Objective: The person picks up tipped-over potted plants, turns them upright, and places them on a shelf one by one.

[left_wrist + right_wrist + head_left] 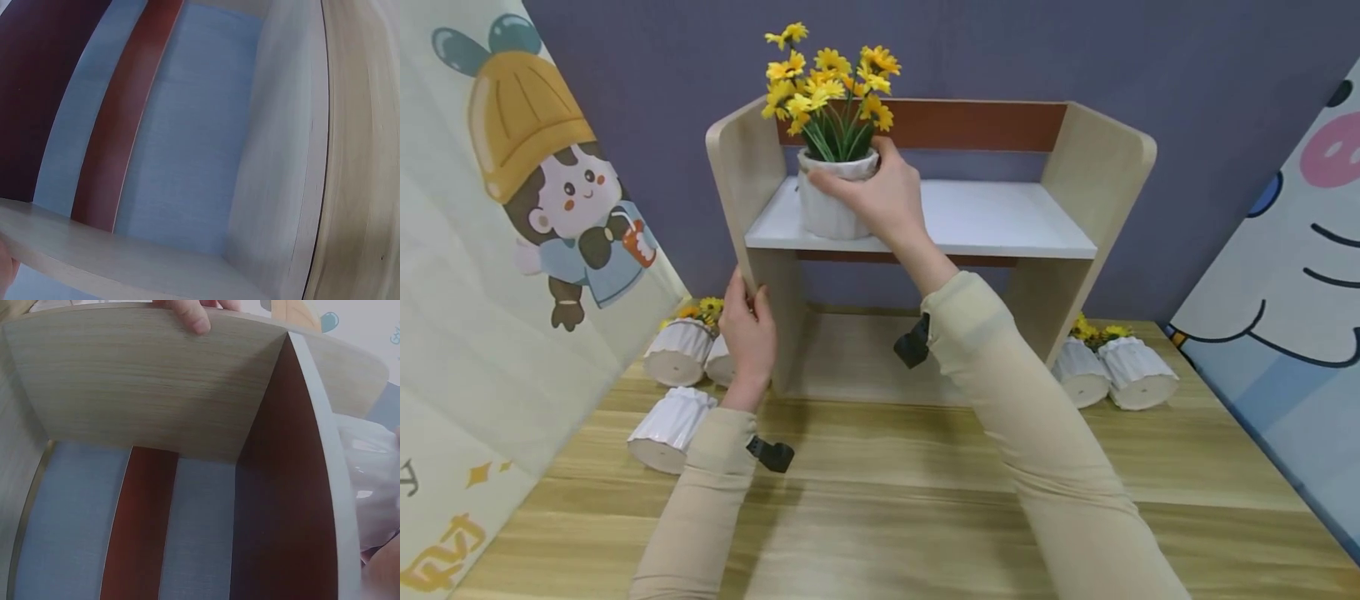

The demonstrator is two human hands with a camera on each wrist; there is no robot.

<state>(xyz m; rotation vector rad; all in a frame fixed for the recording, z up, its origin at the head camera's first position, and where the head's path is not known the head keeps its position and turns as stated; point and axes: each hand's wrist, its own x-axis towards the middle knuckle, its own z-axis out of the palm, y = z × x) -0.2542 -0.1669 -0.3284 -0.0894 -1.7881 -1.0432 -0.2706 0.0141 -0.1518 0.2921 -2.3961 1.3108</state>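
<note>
My right hand (887,192) grips a white pot of yellow flowers (838,204) near its rim, thumb in front and fingers behind. The pot is upright at the left end of the white upper board of a small wooden shelf (1007,217). In the right wrist view, the side of this flowerpot (369,481) shows beyond the board's edge. My left hand (751,333) holds the front edge of the shelf's left side panel, below the upper board. Its fingers (195,317) come over that panel in the right wrist view; only a sliver of the hand (5,267) shows in the left wrist view.
On the wooden table (880,500), white flowerpots lie on their sides: several at the left, including one nearer pot (672,425), and two at the right, one being the outer pot (1138,371). A dark wall (1210,167) stands behind the shelf.
</note>
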